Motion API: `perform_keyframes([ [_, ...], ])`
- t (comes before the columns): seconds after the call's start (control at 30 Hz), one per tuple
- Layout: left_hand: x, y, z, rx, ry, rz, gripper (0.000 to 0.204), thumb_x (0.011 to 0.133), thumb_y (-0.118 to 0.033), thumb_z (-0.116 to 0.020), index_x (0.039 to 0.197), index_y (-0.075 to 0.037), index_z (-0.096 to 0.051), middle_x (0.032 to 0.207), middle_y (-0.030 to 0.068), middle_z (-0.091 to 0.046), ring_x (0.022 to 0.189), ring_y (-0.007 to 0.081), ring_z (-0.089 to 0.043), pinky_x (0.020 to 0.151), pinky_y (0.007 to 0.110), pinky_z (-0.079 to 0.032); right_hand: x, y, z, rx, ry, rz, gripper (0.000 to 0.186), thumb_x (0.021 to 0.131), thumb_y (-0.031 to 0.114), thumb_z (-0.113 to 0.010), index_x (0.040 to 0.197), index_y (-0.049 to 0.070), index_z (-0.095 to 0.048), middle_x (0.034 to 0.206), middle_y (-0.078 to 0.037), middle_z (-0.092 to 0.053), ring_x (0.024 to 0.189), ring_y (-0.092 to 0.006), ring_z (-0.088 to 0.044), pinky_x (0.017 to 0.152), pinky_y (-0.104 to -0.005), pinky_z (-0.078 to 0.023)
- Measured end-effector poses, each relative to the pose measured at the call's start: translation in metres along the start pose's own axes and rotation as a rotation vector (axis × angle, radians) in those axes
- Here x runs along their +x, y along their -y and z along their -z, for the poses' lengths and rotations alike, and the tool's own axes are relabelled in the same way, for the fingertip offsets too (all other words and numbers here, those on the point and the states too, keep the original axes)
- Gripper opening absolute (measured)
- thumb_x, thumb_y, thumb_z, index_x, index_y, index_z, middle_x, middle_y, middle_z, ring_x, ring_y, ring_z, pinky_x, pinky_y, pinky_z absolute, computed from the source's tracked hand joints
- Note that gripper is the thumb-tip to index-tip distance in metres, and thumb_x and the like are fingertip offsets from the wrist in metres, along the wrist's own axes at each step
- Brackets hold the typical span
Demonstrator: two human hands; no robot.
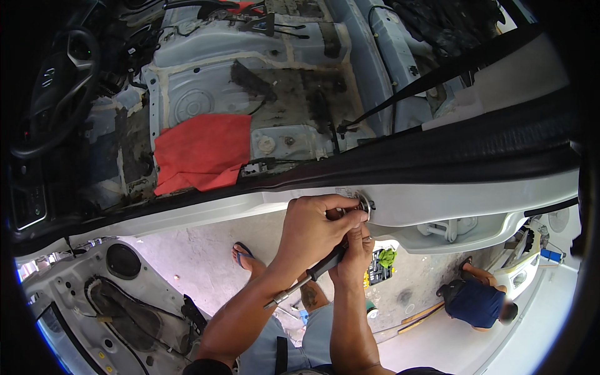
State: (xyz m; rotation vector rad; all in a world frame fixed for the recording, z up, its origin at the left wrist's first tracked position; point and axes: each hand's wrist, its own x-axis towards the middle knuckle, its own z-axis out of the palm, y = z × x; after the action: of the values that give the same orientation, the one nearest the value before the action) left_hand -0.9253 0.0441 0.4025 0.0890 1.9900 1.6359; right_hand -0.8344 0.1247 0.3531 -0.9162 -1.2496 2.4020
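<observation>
Metal loop [367, 203] sits against white door frame [425, 200]; left hand [312, 220] pinches it, fingers narrow, probably steadying it. Right hand [354, 255] just below, fingers round screwdriver [326, 263], likely tucked to free fingertips. Red cloth [203, 150] beyond, on car floor [294, 81].
</observation>
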Motion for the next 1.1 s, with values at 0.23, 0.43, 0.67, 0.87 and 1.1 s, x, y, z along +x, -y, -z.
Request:
perform_keyframes([
  [0.23, 0.003, 0.011, -0.008, -0.271, -0.005, 0.025, 0.022, 0.083, -0.011, -0.080, 0.101, 0.001, -0.075, 0.076, 0.0052, -0.073, 0.064, 0.0032, -0.058, 0.057, 0.020, -0.047, -0.001, 0.002, 0.002, -0.039, 0.047, 0.032, 0.026, 0.101, 0.025, -0.059, 0.104, 0.001, -0.069, 0.087, -0.003, -0.069, 0.073, -0.0085, -0.062, 0.065, -0.0223, -0.049],
  [0.43, 0.007, 0.016, -0.009, -0.377, 0.033, 0.052, 0.024, 0.080, -0.007, -0.082, 0.101, 0.002, -0.075, 0.075, 0.0042, -0.071, 0.062, 0.0022, -0.055, 0.054, 0.018, -0.044, -0.001, 0.001, -0.001, -0.034, 0.017, 0.017, 0.026, 0.101, 0.027, -0.059, 0.101, 0.003, -0.068, 0.076, -0.003, -0.066, 0.064, -0.0075, -0.059, 0.057, -0.0211, -0.047],
  [0.67, 0.009, 0.016, -0.010, -0.476, 0.071, 0.114, 0.022, 0.080, -0.005, -0.081, 0.099, 0.002, -0.075, 0.078, 0.0052, -0.072, 0.065, 0.0030, -0.058, 0.056, 0.018, -0.046, 0.000, 0.001, 0.001, -0.049, 0.006, 0.007, 0.031, 0.102, 0.031, -0.056, 0.091, 0.003, -0.065, 0.061, -0.004, -0.058, 0.051, -0.0107, -0.053, 0.049, -0.0229, -0.042],
  [0.87, 0.009, 0.016, -0.009, -0.527, 0.061, 0.119, 0.023, 0.080, -0.003, -0.080, 0.103, 0.001, -0.075, 0.080, 0.0063, -0.073, 0.067, 0.0043, -0.060, 0.059, 0.018, -0.049, 0.000, 0.002, -0.009, -0.080, -0.067, -0.011, 0.035, 0.102, 0.032, -0.055, 0.084, 0.003, -0.063, 0.059, -0.005, -0.056, 0.050, -0.0114, -0.052, 0.049, -0.0228, -0.040],
  [1.1, 0.009, 0.012, -0.004, -0.417, 0.072, 0.109, 0.023, 0.078, -0.007, -0.083, 0.099, -0.001, -0.076, 0.069, 0.0027, -0.068, 0.059, 0.0022, -0.054, 0.049, 0.020, -0.041, 0.000, 0.001, 0.000, -0.071, -0.023, -0.011, 0.034, 0.102, 0.031, -0.055, 0.084, 0.003, -0.063, 0.058, -0.004, -0.056, 0.049, -0.0111, -0.052, 0.049, -0.0227, -0.041],
])
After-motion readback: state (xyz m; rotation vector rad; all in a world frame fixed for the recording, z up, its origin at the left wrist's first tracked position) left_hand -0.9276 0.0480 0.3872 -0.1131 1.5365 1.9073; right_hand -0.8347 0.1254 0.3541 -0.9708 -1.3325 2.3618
